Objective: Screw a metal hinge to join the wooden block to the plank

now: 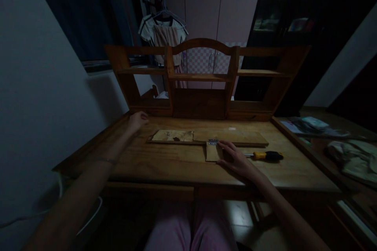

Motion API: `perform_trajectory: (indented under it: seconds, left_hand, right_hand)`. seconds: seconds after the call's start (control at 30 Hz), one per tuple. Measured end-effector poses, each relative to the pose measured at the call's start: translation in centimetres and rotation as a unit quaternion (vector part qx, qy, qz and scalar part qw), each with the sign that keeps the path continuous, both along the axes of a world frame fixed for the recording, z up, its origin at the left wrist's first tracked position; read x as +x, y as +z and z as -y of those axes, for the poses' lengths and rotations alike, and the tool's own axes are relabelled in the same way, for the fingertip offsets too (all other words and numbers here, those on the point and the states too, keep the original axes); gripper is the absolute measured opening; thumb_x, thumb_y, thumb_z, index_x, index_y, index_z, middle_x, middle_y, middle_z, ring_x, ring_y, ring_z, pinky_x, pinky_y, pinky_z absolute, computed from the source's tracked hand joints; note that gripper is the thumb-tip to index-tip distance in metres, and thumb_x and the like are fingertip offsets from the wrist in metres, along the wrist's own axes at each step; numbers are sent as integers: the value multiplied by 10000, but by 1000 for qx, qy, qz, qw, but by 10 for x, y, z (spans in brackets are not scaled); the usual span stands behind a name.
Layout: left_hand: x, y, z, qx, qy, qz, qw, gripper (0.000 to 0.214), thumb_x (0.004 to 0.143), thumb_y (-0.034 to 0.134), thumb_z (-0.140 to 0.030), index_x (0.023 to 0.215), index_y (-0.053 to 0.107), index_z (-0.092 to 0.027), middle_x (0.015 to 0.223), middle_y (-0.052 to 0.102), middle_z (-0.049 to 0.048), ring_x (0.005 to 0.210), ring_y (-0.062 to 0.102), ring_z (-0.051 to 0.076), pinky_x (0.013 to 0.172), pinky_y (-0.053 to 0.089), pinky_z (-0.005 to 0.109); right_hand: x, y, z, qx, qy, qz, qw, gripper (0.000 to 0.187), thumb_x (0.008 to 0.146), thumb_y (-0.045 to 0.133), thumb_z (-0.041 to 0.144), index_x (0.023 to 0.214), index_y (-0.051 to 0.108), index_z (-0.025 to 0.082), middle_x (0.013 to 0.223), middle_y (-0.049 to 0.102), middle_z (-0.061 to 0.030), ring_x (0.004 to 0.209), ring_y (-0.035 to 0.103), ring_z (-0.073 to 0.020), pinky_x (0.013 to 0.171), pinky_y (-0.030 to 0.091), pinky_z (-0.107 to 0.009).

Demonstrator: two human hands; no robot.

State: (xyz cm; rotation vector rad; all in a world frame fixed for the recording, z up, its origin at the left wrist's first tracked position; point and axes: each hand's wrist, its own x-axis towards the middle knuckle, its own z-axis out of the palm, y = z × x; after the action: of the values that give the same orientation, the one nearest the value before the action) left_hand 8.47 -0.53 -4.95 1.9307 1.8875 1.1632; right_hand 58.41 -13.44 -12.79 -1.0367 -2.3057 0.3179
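A long flat wooden board (232,136) lies across the desk, with a small wooden piece (211,152) joined to it by a metal hinge (212,141). My right hand (236,159) lies open on the desk, fingertips touching the small piece beside the hinge. My left hand (138,120) rests at the far left of the desk, fingers loosely curled, holding nothing that I can see. A screwdriver (266,155) with a yellow and black handle lies just right of my right hand.
The wooden desk (165,164) carries a shelf unit (203,82) along its back. A side surface at the right holds papers (306,125) and cloth (350,157). A wall stands close on the left. Clothes (163,35) hang behind.
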Motion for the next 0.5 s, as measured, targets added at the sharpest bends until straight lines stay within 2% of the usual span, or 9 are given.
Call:
perform_trajectory:
  seconds: [0.07,0.13,0.2,0.27,0.3,0.37,0.5]
  left_hand:
    - [45,0,-18,18,-35,32,999,242,838,650,-105,1074,622,-63,937,669,59,830,628,138,789,485,234]
    - [103,-1,-24,62,-130,105,984,226,871,644,-206,1070,635,-101,982,675,61,876,647,149,800,502,233]
    - [160,-5,-18,116,-228,153,955,201,870,664,-280,998,664,-126,964,675,56,873,649,162,815,511,255]
    - [204,-14,-5,140,-310,146,929,183,909,639,-310,1001,679,-157,999,670,48,920,645,165,850,507,266]
    - [219,-20,1,147,-344,140,917,163,914,639,-294,1000,679,-161,995,669,46,927,644,166,852,506,267]
    - [234,-32,9,168,-372,112,906,134,935,623,-270,1001,685,-171,995,666,46,948,636,167,868,497,275]
    - [233,-51,8,167,-391,94,900,118,949,610,-223,1029,687,-184,1007,671,39,957,636,162,872,490,275]
  right_hand:
    - [-1,1,-3,-8,-2,2,1000,703,935,609,491,1533,281,321,1523,287,-14,1354,371,-144,1134,357,-288]
    - [-2,4,-5,-17,-6,4,1000,704,936,610,482,1535,275,325,1528,278,-9,1356,369,-140,1135,355,-282]
    - [-3,7,-7,-31,-12,5,999,703,937,609,475,1536,270,330,1535,268,-5,1360,366,-136,1135,354,-276]
    - [-5,9,-10,-48,-15,6,999,711,937,609,474,1540,260,332,1543,254,-3,1370,354,-136,1142,344,-273]
    - [-5,9,-12,-53,-16,6,998,718,936,611,476,1542,254,333,1545,250,-2,1375,348,-135,1145,340,-270]
    - [-6,8,-16,-60,-20,8,998,732,930,618,478,1545,247,338,1547,246,2,1380,341,-132,1149,334,-264]
    - [-8,5,-27,-66,-27,7,997,750,920,639,457,1548,245,340,1548,243,6,1386,333,-131,1154,327,-256]
